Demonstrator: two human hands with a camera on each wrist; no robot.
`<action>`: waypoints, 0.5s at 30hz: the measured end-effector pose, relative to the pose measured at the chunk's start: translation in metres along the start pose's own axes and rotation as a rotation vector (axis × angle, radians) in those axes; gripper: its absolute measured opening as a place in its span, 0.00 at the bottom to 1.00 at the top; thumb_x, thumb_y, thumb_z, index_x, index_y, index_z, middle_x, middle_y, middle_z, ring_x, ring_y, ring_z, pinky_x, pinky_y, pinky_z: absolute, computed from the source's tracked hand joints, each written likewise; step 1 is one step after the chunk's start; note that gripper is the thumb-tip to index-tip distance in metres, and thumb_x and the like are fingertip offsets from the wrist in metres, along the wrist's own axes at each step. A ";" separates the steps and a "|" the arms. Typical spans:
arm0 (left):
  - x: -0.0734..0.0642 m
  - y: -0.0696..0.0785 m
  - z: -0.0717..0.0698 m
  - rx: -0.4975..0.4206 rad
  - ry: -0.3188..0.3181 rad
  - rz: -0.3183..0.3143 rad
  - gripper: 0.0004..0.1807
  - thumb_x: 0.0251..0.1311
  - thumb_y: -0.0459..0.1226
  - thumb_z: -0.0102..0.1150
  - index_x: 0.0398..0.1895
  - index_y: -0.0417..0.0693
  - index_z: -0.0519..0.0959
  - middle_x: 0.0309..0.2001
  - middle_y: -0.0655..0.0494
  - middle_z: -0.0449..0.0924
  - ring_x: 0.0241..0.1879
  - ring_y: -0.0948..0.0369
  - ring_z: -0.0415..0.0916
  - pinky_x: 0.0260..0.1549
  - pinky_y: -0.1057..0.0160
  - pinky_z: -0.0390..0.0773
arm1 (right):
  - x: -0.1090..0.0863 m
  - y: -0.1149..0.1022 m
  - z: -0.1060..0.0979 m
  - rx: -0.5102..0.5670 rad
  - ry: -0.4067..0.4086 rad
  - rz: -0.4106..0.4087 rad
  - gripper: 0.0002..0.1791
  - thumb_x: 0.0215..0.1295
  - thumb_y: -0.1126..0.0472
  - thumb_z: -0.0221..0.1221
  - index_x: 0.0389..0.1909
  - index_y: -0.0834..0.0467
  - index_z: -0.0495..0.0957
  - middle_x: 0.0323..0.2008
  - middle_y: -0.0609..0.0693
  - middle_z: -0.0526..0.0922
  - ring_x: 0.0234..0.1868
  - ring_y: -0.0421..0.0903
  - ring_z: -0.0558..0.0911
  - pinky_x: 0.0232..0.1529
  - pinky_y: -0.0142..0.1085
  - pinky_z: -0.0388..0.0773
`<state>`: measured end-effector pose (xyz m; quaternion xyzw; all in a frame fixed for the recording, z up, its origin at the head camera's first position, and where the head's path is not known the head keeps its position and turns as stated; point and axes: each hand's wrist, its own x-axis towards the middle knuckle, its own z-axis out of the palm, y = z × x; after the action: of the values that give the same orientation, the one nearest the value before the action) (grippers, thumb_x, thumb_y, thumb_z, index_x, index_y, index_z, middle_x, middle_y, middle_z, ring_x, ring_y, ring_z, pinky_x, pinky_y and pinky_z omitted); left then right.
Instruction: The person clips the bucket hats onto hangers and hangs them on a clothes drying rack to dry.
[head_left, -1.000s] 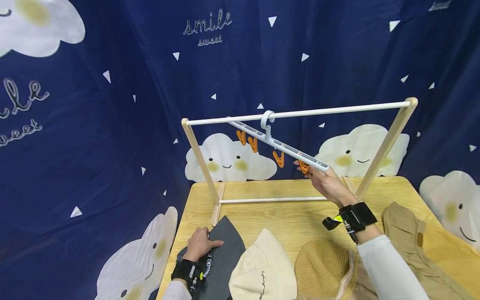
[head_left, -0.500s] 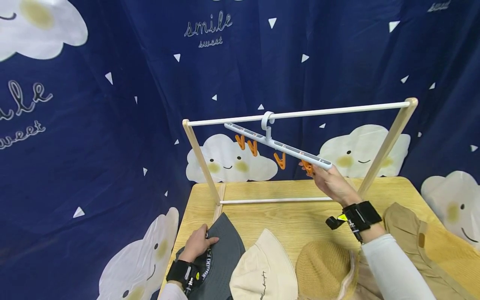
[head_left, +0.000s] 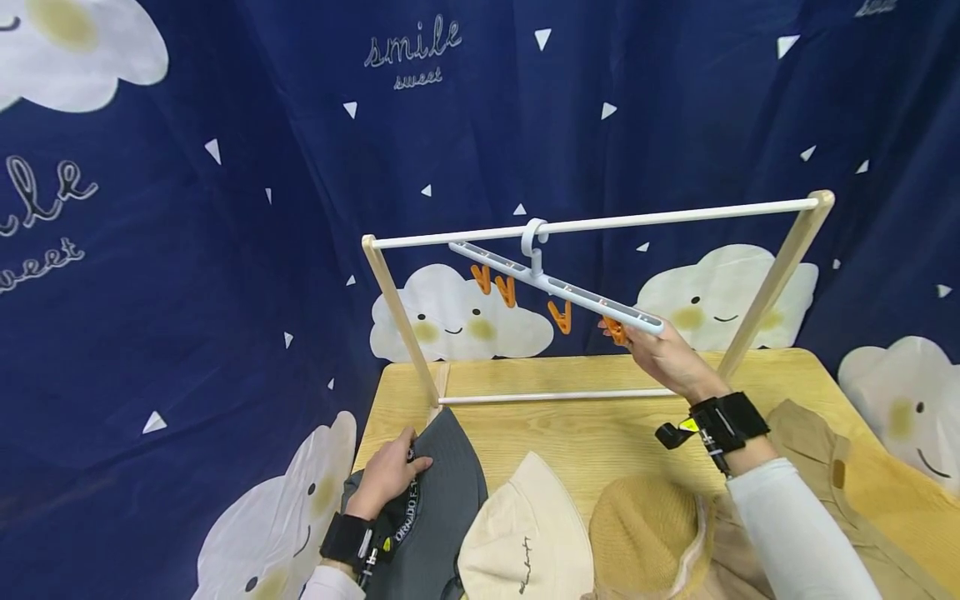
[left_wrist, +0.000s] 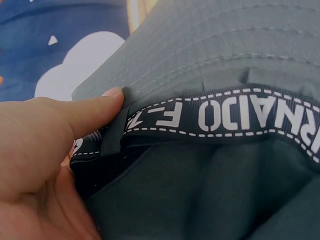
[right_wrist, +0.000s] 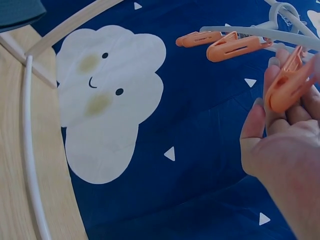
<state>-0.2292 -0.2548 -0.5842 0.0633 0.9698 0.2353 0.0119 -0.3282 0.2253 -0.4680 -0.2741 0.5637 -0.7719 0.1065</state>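
My left hand [head_left: 390,472] pinches the dark grey bucket hat [head_left: 448,492] near its brim; the thumb lies beside the lettered black band [left_wrist: 220,116] in the left wrist view. A light grey clip hanger [head_left: 567,292] hangs by its hook from the white rail [head_left: 675,217], its right end angled toward me. My right hand [head_left: 663,356] is under that end, with its fingers about an orange clip [right_wrist: 289,82]. The thumb is apart from this clip in the right wrist view. More orange clips [head_left: 559,317] hang along the bar.
A cream bucket hat [head_left: 528,537], a tan knitted hat [head_left: 647,533] and khaki garments [head_left: 806,454] lie along the near side of the wooden table [head_left: 555,429]. The rack's wooden posts [head_left: 780,279] stand left and right. A navy curtain [head_left: 667,108] hangs behind.
My left hand has shifted slightly toward the lower left with the dark grey hat, whose brim tip has risen. The hanger's right end and my right hand have moved slightly rightward.
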 end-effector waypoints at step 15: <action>0.002 0.017 -0.029 0.055 0.115 0.034 0.15 0.63 0.43 0.73 0.41 0.50 0.75 0.24 0.59 0.73 0.21 0.61 0.70 0.22 0.59 0.66 | 0.010 0.004 0.005 0.213 0.168 -0.003 0.18 0.82 0.68 0.48 0.55 0.54 0.86 0.47 0.47 0.90 0.49 0.40 0.86 0.58 0.29 0.74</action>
<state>-0.2310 -0.2523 -0.5508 0.0665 0.9737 0.2121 -0.0498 -0.3348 0.2152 -0.4681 -0.1965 0.4852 -0.8477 0.0862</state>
